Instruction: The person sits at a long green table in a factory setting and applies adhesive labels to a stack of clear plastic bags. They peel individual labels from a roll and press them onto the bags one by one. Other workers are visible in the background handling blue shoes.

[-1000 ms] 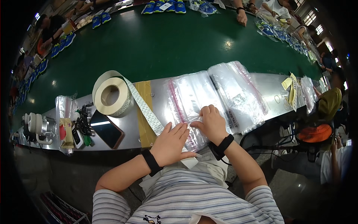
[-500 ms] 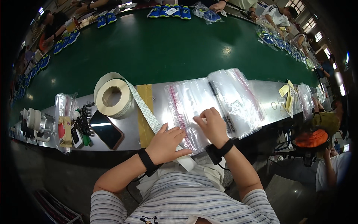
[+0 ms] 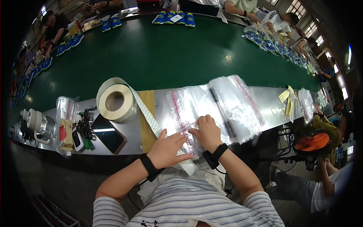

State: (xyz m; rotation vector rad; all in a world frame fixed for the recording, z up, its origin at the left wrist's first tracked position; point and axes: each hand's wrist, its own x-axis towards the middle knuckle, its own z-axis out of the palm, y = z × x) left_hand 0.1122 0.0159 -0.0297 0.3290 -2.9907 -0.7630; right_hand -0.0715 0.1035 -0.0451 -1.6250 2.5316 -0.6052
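A stack of clear plastic zip bags [image 3: 193, 109] with pink seal strips lies on the metal ledge in front of me. My left hand [image 3: 168, 149] is open, fingers spread, at the stack's left edge and over a long strip of label backing [image 3: 145, 111]. That strip runs from a big sticker roll [image 3: 115, 103] and its loose end hangs off the near edge by my waist. My right hand [image 3: 207, 133] is above the bags, fingers bent and pressed together near the thumb; anything between the fingertips is too small to make out.
Beyond the ledge is a green conveyor belt [image 3: 143, 56] with blue shoes [image 3: 174, 18] on it. Bagged shoes [image 3: 268, 41] line its right side, where people work. A phone [image 3: 108, 133], cables and a clear jug [image 3: 41, 125] stand left; an orange-lit fan heater [image 3: 313, 143] is at right.
My right hand has moved slightly left and nearer to me, its fingers closer together. My left hand stays about in place. At the far side, the bagged shoe under another person's hand has gone.
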